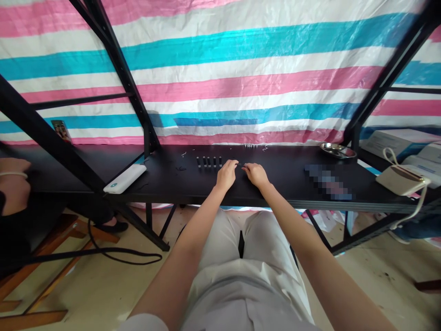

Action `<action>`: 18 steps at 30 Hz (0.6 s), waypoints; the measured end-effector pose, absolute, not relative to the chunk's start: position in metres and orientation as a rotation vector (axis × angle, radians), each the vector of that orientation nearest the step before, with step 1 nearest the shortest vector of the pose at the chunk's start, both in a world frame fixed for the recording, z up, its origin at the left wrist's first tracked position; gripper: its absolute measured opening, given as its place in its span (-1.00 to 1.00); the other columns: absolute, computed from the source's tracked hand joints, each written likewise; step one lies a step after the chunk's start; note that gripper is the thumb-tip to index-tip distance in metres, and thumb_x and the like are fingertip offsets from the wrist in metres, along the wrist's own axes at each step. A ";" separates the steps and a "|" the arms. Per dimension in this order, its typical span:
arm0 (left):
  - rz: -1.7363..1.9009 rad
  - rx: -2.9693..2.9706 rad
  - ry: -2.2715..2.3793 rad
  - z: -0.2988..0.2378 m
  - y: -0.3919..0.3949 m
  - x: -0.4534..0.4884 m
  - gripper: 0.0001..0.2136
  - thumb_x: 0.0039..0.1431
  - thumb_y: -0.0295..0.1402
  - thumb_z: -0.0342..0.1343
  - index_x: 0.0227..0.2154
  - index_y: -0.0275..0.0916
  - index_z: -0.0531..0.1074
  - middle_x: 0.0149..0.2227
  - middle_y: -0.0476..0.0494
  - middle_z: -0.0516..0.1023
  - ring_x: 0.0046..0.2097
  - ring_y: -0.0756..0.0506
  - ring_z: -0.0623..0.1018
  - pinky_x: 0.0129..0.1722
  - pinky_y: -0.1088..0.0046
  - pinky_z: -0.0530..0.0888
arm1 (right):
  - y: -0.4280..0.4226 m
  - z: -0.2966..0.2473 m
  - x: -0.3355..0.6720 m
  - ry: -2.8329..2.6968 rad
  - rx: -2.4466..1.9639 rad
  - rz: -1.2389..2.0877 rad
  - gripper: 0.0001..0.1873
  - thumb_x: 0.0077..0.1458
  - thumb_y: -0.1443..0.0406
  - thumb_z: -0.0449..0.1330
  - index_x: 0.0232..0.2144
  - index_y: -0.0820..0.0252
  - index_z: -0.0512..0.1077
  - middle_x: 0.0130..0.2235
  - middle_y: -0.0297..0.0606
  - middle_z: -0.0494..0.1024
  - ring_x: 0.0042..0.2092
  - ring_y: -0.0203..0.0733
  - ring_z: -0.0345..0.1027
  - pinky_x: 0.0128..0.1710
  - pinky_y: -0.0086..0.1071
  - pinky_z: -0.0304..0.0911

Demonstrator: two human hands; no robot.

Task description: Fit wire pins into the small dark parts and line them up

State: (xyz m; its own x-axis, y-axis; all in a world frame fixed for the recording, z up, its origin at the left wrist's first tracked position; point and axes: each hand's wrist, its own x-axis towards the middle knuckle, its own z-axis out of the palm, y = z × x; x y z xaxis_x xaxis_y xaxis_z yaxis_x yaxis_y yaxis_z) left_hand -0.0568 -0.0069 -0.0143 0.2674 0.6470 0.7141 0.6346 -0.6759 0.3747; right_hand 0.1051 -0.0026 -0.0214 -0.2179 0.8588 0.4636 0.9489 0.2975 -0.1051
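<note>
Both my hands rest on the black table (275, 188), close together near its middle. My left hand (227, 174) has its fingers curled down, right beside a short row of small dark upright pieces (208, 162). My right hand (255, 174) is pinched at the fingertips around something tiny that I cannot make out. A few small pale bits (253, 146) lie further back on the table.
A white power bank (124, 179) lies at the table's left end. A metal dish (338, 150) sits at the back right, with white boxes (399, 140) and a corded white device (401, 179) beyond. Black frame posts stand either side. Another person's arm (12, 184) is at far left.
</note>
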 end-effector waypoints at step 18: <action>1.184 2.669 1.228 -0.015 -0.008 -0.055 -0.79 0.23 -0.42 -0.13 -0.16 -0.18 0.35 -0.18 -0.10 0.48 -0.13 -0.04 0.49 -0.17 0.49 0.41 | -0.005 -0.021 0.105 -2.153 -1.632 -0.296 -0.68 0.19 0.34 -0.09 -0.13 0.27 0.40 -0.20 -0.10 0.48 -0.16 -0.11 0.29 -0.17 -0.34 0.10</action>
State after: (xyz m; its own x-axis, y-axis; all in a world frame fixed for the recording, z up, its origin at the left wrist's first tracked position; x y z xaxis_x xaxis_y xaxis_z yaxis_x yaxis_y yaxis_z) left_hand -0.0552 -0.0085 -0.0151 0.4201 0.6435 0.6399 0.6626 -0.6993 0.2682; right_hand 0.1048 -0.0049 -0.0212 -0.2226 0.8645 0.4506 0.9540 0.2883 -0.0819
